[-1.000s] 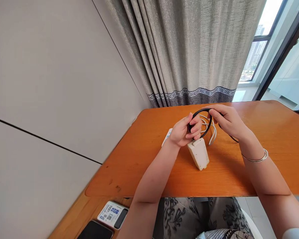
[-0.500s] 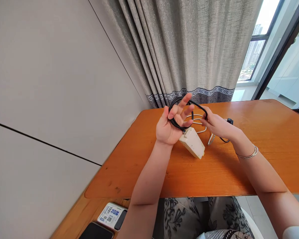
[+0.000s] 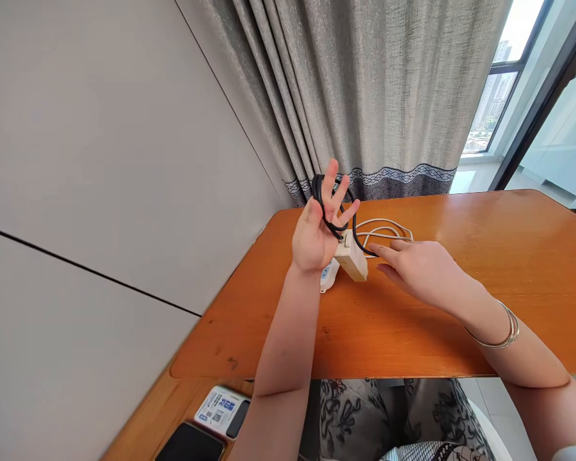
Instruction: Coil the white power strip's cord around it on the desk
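My left hand [image 3: 312,240] is raised above the orange table [image 3: 461,320], fingers spread, with a coil of black cable [image 3: 322,205] looped round them. A cream adapter box [image 3: 351,257] hangs tilted at the base of that hand, joined to the cable. My right hand [image 3: 420,272] lies low over the table just right of the box, fingers stretched out, its fingertips at the black cable's trailing end. A white cable [image 3: 388,224] lies looped on the table behind it. A small white and blue item [image 3: 327,275] lies under my left wrist.
A grey curtain [image 3: 365,96] hangs behind the table and a plain wall [image 3: 100,160] runs along the left. On a lower wooden ledge at the bottom left lie a dark phone [image 3: 189,445] and a white labelled device [image 3: 221,410]. A window [image 3: 532,83] is at right.
My left hand has risen and moved left with the black coil, lifting the cream box. My right hand has dropped lower, its fingers now stretched out by the cable.
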The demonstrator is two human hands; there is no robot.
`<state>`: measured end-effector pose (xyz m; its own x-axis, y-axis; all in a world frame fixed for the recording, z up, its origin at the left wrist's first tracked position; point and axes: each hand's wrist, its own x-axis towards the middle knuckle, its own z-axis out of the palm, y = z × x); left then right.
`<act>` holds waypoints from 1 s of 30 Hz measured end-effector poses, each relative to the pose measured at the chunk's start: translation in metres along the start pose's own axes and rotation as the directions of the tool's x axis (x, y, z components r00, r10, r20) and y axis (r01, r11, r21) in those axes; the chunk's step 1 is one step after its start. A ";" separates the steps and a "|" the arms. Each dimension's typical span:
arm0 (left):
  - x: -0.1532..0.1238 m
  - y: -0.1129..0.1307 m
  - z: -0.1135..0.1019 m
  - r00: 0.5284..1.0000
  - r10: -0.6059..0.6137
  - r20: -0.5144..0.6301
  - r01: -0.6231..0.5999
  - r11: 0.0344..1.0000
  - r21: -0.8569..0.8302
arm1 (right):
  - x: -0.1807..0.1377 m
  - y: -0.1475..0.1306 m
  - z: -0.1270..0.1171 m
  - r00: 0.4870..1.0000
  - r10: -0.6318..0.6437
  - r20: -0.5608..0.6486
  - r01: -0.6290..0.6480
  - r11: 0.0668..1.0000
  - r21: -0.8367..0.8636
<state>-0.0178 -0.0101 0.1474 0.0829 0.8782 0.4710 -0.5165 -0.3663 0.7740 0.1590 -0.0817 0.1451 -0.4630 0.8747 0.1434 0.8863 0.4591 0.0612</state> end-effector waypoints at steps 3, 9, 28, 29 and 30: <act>0.001 -0.006 -0.001 0.996 -0.060 0.069 0.060 0.998 0.003 | -0.006 0.004 -0.002 0.968 -0.112 -0.223 0.123 0.992 0.037; -0.009 -0.012 0.005 0.954 -0.140 0.265 0.126 0.990 0.071 | -0.007 0.013 0.004 0.787 -0.211 -0.579 0.373 0.911 0.176; -0.014 -0.015 0.029 0.720 -0.642 0.262 0.694 0.672 -0.259 | 0.025 0.049 0.022 0.818 0.058 -0.573 0.190 0.912 0.364; -0.013 -0.013 0.029 0.716 -0.651 0.252 0.699 0.663 -0.269 | 0.026 0.050 0.023 0.835 0.043 -0.548 0.187 0.915 0.357; -0.012 -0.012 0.029 0.708 -0.662 0.246 0.706 0.653 -0.273 | 0.026 0.052 0.024 0.845 0.032 -0.534 0.187 0.917 0.351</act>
<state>0.0121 -0.0252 0.1443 0.6104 0.7885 -0.0747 -0.5119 0.4647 0.7225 0.1922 -0.0312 0.1282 -0.3564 0.6708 0.6504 0.7221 0.6395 -0.2639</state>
